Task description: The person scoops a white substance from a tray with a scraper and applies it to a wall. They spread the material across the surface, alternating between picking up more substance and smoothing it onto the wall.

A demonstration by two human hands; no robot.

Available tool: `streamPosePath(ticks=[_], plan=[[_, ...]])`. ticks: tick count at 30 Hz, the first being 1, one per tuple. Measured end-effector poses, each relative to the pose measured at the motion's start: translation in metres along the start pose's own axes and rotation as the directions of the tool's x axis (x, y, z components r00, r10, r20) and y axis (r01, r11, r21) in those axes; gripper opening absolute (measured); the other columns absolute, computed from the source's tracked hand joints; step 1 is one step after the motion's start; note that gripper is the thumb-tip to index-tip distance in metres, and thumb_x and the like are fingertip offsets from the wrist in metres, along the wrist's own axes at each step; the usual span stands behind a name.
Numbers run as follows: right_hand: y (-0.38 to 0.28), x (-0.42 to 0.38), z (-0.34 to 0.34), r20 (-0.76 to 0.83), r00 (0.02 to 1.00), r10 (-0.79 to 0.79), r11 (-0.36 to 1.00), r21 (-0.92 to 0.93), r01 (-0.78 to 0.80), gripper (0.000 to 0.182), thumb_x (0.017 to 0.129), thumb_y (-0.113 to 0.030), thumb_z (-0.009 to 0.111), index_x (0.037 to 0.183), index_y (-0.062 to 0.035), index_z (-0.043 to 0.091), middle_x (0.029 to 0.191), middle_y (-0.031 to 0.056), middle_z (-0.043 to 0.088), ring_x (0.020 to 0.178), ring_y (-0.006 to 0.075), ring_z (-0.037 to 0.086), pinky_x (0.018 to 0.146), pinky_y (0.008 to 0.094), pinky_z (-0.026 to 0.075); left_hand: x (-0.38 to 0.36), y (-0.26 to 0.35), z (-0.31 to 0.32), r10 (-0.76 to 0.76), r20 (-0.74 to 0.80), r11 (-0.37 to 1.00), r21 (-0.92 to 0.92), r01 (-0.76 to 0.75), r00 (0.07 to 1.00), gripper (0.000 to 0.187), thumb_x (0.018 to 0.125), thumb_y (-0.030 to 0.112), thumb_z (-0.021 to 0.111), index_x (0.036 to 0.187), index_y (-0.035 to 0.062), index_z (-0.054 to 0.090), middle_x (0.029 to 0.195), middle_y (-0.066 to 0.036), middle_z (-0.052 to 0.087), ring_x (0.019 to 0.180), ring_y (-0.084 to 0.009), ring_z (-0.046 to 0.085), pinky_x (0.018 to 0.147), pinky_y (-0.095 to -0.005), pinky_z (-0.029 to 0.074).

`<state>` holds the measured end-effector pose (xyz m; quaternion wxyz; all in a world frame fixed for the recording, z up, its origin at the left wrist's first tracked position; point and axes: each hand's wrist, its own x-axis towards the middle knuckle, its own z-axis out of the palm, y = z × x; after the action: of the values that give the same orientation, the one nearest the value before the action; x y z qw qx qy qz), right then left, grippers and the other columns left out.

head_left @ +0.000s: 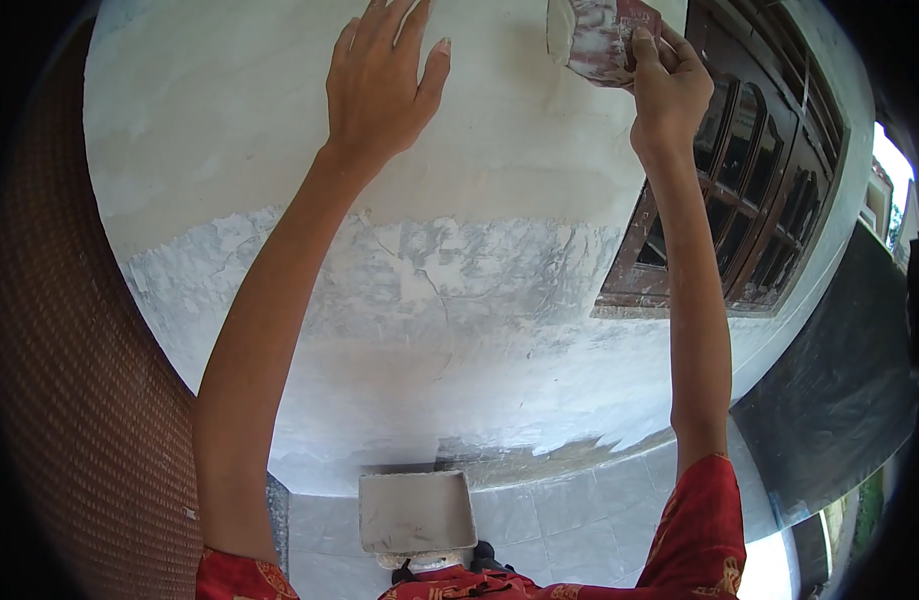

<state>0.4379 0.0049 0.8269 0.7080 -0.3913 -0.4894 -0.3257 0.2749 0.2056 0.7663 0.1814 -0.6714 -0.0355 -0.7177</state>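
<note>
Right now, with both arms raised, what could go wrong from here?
The right hand holds a white-smeared reddish sheet close to the dark window, so a wide sweep might knock the knuckles or scuff the frame. The patchy, cracked band lower on the wall might flake if rubbed. The pale box sits low in front of the body and could be bumped by a step forward.
</note>
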Motion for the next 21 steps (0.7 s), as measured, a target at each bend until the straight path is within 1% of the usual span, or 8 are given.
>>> streamPosePath(ticks=[1,4,8,10,12,14,16,21], plan=[[-0.010,-0.008,0.004,0.033,0.999,-0.016,1.000,-0.016,0.016,0.039,0.095,-0.004,0.062,0.128,0.0136,0.051,0.102,0.0147,0.071,0.082,0.0133,0.069,0.069,0.0250,0.059,-0.006,-0.002,-0.008,-0.008,0.008,1.000,-0.017,0.008,1.000,0.050,0.094,0.019,0.054,0.138,-0.0031,0.046,0.144,-0.019,0.046,0.140,-0.0376,0.036,0.113,-0.0509,0.030],[-0.026,-0.025,0.011,0.063,0.998,0.022,0.999,0.048,-0.025,0.039,0.095,-0.004,0.062,0.128,0.0126,0.051,0.101,0.0137,0.071,0.082,0.0122,0.068,0.069,0.0250,0.059,-0.019,-0.008,-0.031,-0.023,0.034,0.999,-0.036,0.025,0.999,0.049,0.094,0.019,0.055,0.138,-0.0031,0.047,0.145,-0.019,0.046,0.140,-0.0377,0.036,0.112,-0.0506,0.030],[-0.045,-0.049,0.010,0.071,0.994,0.085,0.996,0.009,-0.086,0.039,0.095,-0.006,0.062,0.128,0.0122,0.051,0.099,0.0126,0.071,0.080,0.0108,0.068,0.066,0.0248,0.058,-0.037,-0.012,-0.054,-0.037,0.095,0.999,0.003,0.037,0.995,0.052,0.097,0.024,0.052,0.141,-0.0027,0.044,0.146,-0.019,0.045,0.141,-0.0377,0.034,0.113,-0.0500,0.030],[-0.055,-0.058,0.005,0.053,0.993,0.108,0.994,0.015,-0.109,0.039,0.095,-0.006,0.062,0.128,0.0119,0.051,0.098,0.0121,0.071,0.079,0.0103,0.067,0.064,0.0245,0.058,-0.041,-0.010,-0.063,-0.021,0.011,1.000,-0.005,0.021,1.000,0.047,0.099,0.024,0.047,0.144,0.0111,0.046,0.147,-0.008,0.047,0.141,-0.0324,0.036,0.114,-0.0492,0.030],[-0.064,-0.068,-0.001,0.035,0.991,0.131,0.991,0.028,-0.132,0.039,0.095,-0.007,0.062,0.127,0.0115,0.051,0.098,0.0117,0.071,0.077,0.0099,0.067,0.063,0.0242,0.058,-0.045,-0.004,-0.079,-0.028,0.042,0.999,0.018,0.027,0.999,0.047,0.100,0.025,0.046,0.144,0.0106,0.046,0.147,-0.009,0.047,0.142,-0.0331,0.035,0.113,-0.0495,0.030],[-0.079,-0.084,-0.006,-0.049,0.980,0.194,0.977,-0.084,-0.197,0.033,0.092,-0.012,0.066,0.122,0.0027,0.063,0.096,0.0164,0.074,0.078,0.0116,0.070,0.068,0.0261,0.054,-0.051,0.005,-0.097,-0.039,0.074,0.998,0.042,0.036,0.996,0.047,0.100,0.027,0.046,0.144,0.0101,0.045,0.147,-0.010,0.047,0.142,-0.0338,0.034,0.113,-0.0499,0.030],[-0.081,-0.096,-0.020,-0.030,0.980,0.196,0.977,-0.081,-0.197,0.037,0.093,-0.014,0.065,0.124,0.0054,0.060,0.099,0.0160,0.074,0.081,0.0125,0.070,0.070,0.0261,0.055,-0.056,0.014,-0.114,-0.049,0.111,0.996,0.077,0.041,0.993,0.047,0.101,0.028,0.044,0.144,0.0084,0.045,0.148,-0.011,0.046,0.143,-0.0338,0.033,0.113,-0.0504,0.030],[-0.100,-0.140,-0.034,-0.023,0.938,0.345,0.938,-0.037,-0.346,0.035,0.094,-0.011,0.063,0.125,0.0046,0.058,0.099,0.0151,0.074,0.082,0.0111,0.069,0.069,0.0253,0.055,-0.082,0.042,-0.151,-0.103,0.240,0.990,0.121,0.076,0.965,0.047,0.103,0.026,0.042,0.146,0.0074,0.043,0.150,-0.013,0.042,0.145,-0.0335,0.031,0.114,-0.0499,0.028]])
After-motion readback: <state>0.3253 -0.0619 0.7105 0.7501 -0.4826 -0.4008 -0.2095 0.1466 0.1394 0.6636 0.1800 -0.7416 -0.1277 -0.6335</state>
